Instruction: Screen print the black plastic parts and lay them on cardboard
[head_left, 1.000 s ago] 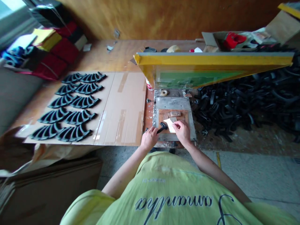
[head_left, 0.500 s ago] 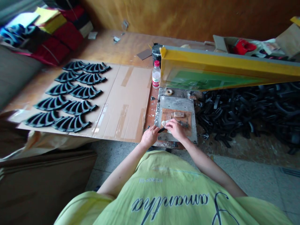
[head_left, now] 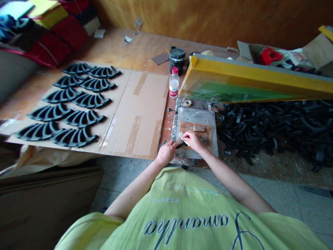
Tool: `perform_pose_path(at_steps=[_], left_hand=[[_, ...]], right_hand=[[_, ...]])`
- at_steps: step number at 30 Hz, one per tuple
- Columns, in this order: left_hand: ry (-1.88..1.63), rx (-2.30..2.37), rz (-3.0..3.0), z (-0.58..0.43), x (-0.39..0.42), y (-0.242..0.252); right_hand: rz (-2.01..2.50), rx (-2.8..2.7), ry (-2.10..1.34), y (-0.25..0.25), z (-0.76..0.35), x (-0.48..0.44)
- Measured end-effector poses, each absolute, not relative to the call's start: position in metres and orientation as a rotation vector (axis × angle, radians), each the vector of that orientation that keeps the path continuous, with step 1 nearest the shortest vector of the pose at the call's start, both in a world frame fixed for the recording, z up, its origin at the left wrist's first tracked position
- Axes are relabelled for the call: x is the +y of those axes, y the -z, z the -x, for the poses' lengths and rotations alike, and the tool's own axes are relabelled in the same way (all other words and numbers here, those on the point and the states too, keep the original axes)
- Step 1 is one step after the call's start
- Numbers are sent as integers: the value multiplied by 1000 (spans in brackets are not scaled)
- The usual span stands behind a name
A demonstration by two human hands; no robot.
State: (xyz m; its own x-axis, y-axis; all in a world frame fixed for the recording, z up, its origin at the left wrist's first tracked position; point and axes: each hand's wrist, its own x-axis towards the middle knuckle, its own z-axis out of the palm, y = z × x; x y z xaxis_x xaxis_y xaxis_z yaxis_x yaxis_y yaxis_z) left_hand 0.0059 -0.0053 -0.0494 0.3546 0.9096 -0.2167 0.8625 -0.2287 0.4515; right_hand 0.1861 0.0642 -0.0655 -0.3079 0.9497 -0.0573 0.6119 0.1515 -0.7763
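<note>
R hand has slid slightly left over the metal plate since last frame. Head view: L hand grips a black moulded piece near plate's front edge, while R fingers pinch a white wipe against it; hands close together, not clearly touching. Piece lies over a brown pad on the metal plate. Behind: clear plastic bottle w/ red cap, contents hard to tell; black-crusted tin, contents hidden. Back right, cardboard box holds a red item + pale wrappings. Yellow-framed screen tilts up above plate. Black parts sit in rows on cardboard sheet to left; loose heap of black parts lies to right.
</note>
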Motion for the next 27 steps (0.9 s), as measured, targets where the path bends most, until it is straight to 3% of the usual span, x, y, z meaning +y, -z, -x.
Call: perform_pose_path(at_steps=[9, 16, 27], left_hand=[[-189, 1545, -2105, 0, -5, 55], [-429, 1340, -2126, 16, 1, 50], [-845, 1417, -1752, 2, 25, 47]], right_hand=[[1596, -1891, -899, 47, -182, 82], [1579, -1907, -860, 36, -183, 70], [1672, -1009, -902, 22, -323, 100]])
